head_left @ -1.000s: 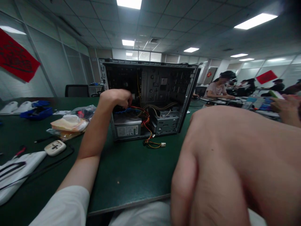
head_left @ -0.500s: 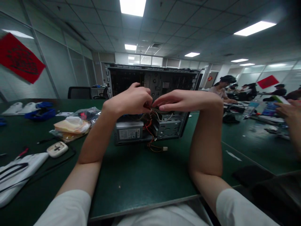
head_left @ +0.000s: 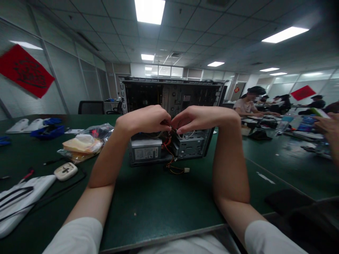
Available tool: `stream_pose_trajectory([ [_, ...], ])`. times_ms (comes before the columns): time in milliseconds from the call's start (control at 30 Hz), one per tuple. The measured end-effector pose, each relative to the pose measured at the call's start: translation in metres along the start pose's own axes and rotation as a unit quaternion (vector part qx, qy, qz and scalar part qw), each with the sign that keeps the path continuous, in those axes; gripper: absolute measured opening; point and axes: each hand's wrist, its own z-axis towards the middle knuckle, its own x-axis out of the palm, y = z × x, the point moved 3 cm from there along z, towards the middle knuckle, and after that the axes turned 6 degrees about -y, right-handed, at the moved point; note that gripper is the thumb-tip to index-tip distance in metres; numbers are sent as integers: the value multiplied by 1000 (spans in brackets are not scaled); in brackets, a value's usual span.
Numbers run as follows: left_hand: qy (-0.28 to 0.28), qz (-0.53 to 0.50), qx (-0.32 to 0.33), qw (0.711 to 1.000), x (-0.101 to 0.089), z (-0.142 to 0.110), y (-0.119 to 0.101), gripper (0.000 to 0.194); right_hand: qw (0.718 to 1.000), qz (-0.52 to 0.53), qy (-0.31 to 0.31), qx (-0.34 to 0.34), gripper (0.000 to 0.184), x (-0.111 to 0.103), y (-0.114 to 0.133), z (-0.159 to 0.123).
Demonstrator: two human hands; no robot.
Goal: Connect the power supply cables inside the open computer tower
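Note:
An open computer case (head_left: pixel 174 80) stands on the green table in front of me, its inside facing me. My left hand (head_left: pixel 149 120) and my right hand (head_left: pixel 197 119) meet at its middle, fingertips pinched on a bundle of cables (head_left: pixel 167 141). Exactly which strand each hand grips is too small to make out. Below my left hand sits the silver power supply (head_left: pixel 146 149) with a label. A metal drive cage (head_left: pixel 190 146) is under my right hand. Orange and yellow wires hang down to a white connector (head_left: pixel 186 170) lying at the table's front side.
To the left lie a plastic bag with yellowish contents (head_left: pixel 82 145), a white square box (head_left: pixel 65 171), a white power strip (head_left: pixel 23 201) with black cable, and blue items (head_left: pixel 49 129). At the right, a person (head_left: pixel 250 102) works among clutter; another person's hand (head_left: pixel 329 125) reaches in.
My left hand's raised finger has lowered, and my right fingers have curled in closer to the cables. The view has shifted slightly; the case has stayed in place.

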Motion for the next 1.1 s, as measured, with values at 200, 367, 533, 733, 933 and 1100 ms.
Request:
stream_pose_trajectory([
  [200, 12, -19, -23, 999, -2, -6, 0, 23, 997, -48, -53, -17, 34, 7, -5, 24],
  [367, 37, -31, -52, 997, 0, -6, 12, 30, 993, -70, -89, -36, 28, 11, -7, 34],
  [533, 51, -40, -3, 998, 1, -5, 15, 31, 997, -23, -62, -46, 33, 11, -14, 36],
  [733, 61, -39, 14, 997, -1, -9, 8, 25, 996, 62, 3, -60, 37, 16, -27, 41],
  [933, 77, -75, 48, 993, 2, -10, -1, 23, 978, 163, 95, -94, 36, 27, -45, 50],
  [1100, 111, -114, 83, 984, 3, -8, -5, 22, 969, 167, 148, -104, 39, 30, -48, 51],
])
